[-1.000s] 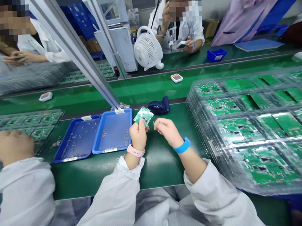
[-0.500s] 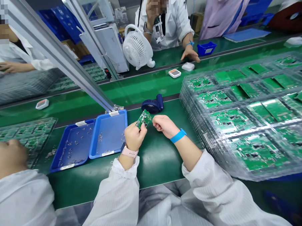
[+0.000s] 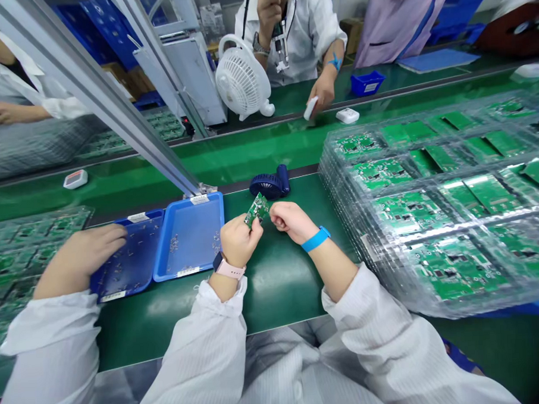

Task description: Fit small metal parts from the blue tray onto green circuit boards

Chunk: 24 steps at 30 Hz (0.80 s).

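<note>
A small green circuit board [image 3: 257, 209] is gripped between the thumb and fingers of my left hand [image 3: 239, 242], tilted above the green bench. My right hand [image 3: 290, 219] is closed at the board's right edge, its fingers curled in a pinch. Whatever those fingers hold, if anything, is hidden. Just beyond the board lies a dark blue handheld fan [image 3: 269, 184]. To the left of my left hand is a light blue tray [image 3: 192, 223] with tiny parts scattered in it.
A darker blue tray [image 3: 143, 273] with small parts lies further left, a neighbour's hand [image 3: 86, 251] over it. Stacked clear trays [image 3: 351, 222] of circuit boards stand at right. Across the green conveyor belt, a person's hand [image 3: 322, 92] holds a small white device, near a white fan [image 3: 242, 84].
My hands stay nearly in place at the board. The neighbour's hand has moved right, over the darker tray. The person opposite has picked a small white device up from the belt.
</note>
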Tool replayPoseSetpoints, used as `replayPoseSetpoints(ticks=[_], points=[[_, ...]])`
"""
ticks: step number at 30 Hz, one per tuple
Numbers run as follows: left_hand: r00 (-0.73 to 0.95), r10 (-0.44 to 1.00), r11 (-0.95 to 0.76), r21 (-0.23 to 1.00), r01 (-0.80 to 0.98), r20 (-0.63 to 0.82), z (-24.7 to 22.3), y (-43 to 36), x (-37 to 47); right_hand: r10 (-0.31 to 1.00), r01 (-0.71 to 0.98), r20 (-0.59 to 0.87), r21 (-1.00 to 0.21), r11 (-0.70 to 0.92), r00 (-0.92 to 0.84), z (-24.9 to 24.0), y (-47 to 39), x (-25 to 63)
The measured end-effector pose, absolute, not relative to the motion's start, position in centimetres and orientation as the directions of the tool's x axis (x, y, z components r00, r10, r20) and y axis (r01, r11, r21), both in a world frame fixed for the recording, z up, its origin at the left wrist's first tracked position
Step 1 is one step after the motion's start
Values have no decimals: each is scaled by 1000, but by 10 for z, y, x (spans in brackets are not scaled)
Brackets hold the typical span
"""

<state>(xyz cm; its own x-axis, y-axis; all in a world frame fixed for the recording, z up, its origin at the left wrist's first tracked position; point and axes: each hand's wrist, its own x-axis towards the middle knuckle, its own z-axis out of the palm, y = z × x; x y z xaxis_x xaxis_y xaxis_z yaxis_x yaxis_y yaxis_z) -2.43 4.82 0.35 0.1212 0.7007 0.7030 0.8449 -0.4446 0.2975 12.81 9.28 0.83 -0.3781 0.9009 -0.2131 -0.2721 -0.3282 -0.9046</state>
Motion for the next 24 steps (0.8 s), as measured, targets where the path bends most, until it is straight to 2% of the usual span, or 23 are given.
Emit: replayPoseSetpoints(ticks=[16,24], points=[[206,658,-470,182,864,725,4,48,-24,887,-226,-204,-921,-317,-415,7,95,131],[298,601,-483,41,875,742,2,49,-24,889,-206,-200,-930,-304,-412,5,97,132]])
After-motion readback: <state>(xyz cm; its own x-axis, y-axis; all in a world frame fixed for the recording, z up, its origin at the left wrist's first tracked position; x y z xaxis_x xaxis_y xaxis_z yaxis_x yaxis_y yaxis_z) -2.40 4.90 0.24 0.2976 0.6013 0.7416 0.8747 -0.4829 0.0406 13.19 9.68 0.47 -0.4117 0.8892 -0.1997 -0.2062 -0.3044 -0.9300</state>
